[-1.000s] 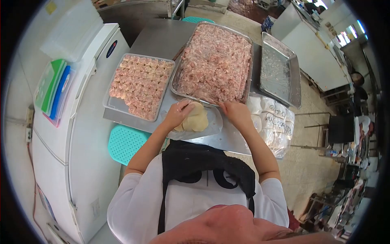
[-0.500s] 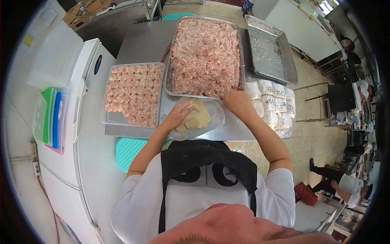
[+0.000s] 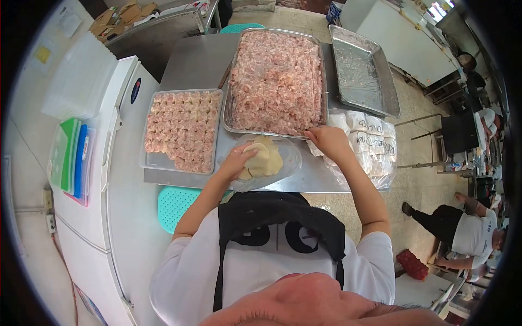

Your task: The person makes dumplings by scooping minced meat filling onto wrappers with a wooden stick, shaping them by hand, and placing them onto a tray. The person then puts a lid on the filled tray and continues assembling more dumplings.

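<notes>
At dough rounds [image 3: 267, 158], left hand [image 3: 235, 164] curled

Thin, pale-yellow dough rounds [image 3: 267, 164] lie in a loose, overlapping pile near the front edge of the worktop [image 3: 314, 176], the top one in the left hand [image 3: 238, 161], while just beyond them coarse, pink ground meat [image 3: 276, 81] fills a rectangular metal tray [image 3: 261, 133].

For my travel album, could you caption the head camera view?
Left hand holding pale dough rounds, right hand at the edge of a metal tray heaped with ground meat.
</notes>
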Available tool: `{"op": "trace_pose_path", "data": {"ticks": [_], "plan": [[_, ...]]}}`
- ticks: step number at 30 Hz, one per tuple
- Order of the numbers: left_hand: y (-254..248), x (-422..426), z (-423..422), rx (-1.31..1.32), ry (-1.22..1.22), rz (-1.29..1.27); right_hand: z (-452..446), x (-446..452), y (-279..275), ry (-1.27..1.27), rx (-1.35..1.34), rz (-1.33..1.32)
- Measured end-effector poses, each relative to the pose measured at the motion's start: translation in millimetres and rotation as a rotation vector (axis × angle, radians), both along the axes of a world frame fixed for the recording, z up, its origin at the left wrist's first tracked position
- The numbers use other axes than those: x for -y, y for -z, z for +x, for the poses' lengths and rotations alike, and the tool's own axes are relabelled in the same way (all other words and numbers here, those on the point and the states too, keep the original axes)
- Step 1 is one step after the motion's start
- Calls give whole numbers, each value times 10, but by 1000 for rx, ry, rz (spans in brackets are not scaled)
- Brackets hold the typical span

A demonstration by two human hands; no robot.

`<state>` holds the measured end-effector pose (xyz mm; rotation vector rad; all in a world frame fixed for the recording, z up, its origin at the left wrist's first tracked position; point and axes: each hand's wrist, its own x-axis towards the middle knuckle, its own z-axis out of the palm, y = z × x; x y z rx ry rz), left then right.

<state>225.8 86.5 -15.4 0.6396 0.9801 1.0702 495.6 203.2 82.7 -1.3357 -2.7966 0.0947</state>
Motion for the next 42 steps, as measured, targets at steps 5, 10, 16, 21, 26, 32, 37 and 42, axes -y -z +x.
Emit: {"op": "trace_pose_path", "data": {"ticks": [5, 10, 16, 21, 26, 32, 37, 42], "plan": [[-128, -4, 33, 191, -68, -88, -169, -131, -56, -104, 151, 132], [-207, -35, 138, 182, -114, -25, -180, -30, 161, -11, -68, -139], [-441, -455, 300, 472, -254, 5, -260, 97, 3, 105, -690, -344], [-882, -750, 366, 782, -390, 16, -328, 97, 262, -15, -750, -175], [-463, -862, 223, 891, -575, 11, -104, 245, -469, 27, -86, -85], [-930, -799, 313, 751, -564, -20, -103, 141, -59, -127, -267, -27], [-978, -806, 332, 726, -607, 18, -268, 360, -461, -116, -144, 53], [-971, -743, 221, 876, -604, 38, -142, 163, -492, -263, -405, -46]]}}
